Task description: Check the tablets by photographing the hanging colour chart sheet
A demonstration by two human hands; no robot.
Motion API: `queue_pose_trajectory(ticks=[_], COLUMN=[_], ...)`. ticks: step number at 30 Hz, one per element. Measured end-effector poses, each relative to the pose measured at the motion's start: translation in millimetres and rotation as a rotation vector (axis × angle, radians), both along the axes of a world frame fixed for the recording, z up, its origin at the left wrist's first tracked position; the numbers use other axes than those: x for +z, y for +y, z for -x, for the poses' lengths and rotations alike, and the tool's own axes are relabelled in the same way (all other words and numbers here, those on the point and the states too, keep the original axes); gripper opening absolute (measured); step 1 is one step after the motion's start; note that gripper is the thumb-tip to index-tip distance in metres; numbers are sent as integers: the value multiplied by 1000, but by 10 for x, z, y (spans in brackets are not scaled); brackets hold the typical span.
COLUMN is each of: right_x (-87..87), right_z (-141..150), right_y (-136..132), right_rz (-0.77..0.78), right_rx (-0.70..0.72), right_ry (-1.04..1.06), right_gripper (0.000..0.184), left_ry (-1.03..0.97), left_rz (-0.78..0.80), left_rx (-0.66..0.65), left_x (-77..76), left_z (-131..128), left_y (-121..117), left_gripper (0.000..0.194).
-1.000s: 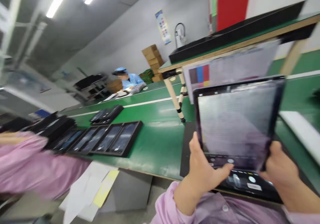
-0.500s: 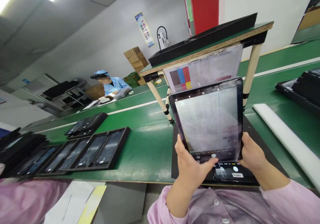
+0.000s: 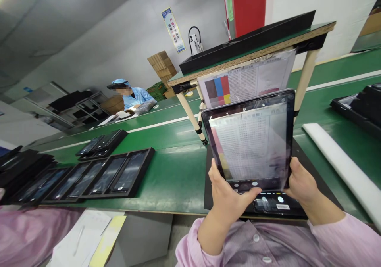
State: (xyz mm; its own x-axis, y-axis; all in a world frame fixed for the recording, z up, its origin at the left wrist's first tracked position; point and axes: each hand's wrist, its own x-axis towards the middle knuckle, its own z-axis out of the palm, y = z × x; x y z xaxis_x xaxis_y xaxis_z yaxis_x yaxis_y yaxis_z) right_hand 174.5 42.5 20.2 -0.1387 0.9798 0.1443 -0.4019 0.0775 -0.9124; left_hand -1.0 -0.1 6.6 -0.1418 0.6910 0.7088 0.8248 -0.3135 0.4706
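Note:
I hold a black tablet [image 3: 250, 140] upright in both hands above the green bench. My left hand [image 3: 228, 197] grips its lower left edge, with the thumb lying on the screen's bottom bar. My right hand [image 3: 300, 185] is closed on its lower right edge. The screen shows a camera picture of the printed colour chart sheet [image 3: 247, 78] that hangs from the small raised shelf [image 3: 253, 47] behind it. A second dark device [image 3: 276, 205] lies flat on a black mat [image 3: 210, 187] under the tablet.
A black tray [image 3: 98, 177] with several dark devices lies to the left, with more trays [image 3: 101, 142] behind it. A white foam strip [image 3: 339, 166] and black trays [image 3: 360, 108] lie at right. A co-worker in blue [image 3: 132, 96] sits far back. Papers [image 3: 89, 239] hang below the bench edge.
The view has steadied and swung right. The tablet stays in both hands and has tilted slightly; its screen picture now shows the sheet's colour patches at the left edge.

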Motion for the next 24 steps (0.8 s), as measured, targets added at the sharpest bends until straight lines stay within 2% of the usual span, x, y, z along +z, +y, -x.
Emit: queue_pose_trajectory(ticks=[4, 7, 11, 20, 24], right_x=[-34, -55, -63, -147, -138], right_z=[9, 35, 95, 215, 238], right_y=[8, -12, -78, -165, -202], right_rz=[-44, -58, -65, -19, -25], right_rx=[-3, -15, -21, -31, -67], right_ry=[15, 5, -29, -105, -149], right_gripper=[55, 54, 54, 58, 68], left_ry=[-32, -78, -112, -132, -106], left_rz=[-27, -47, -34, -49, -81], left_rx=[-38, -127, -213, -189, -196], left_x=[-20, -79, -190, -221, -225], left_z=[35, 112, 245, 357, 360], left_y=[21, 63, 91, -59, -81], left_gripper=[130, 121, 123, 124, 123])
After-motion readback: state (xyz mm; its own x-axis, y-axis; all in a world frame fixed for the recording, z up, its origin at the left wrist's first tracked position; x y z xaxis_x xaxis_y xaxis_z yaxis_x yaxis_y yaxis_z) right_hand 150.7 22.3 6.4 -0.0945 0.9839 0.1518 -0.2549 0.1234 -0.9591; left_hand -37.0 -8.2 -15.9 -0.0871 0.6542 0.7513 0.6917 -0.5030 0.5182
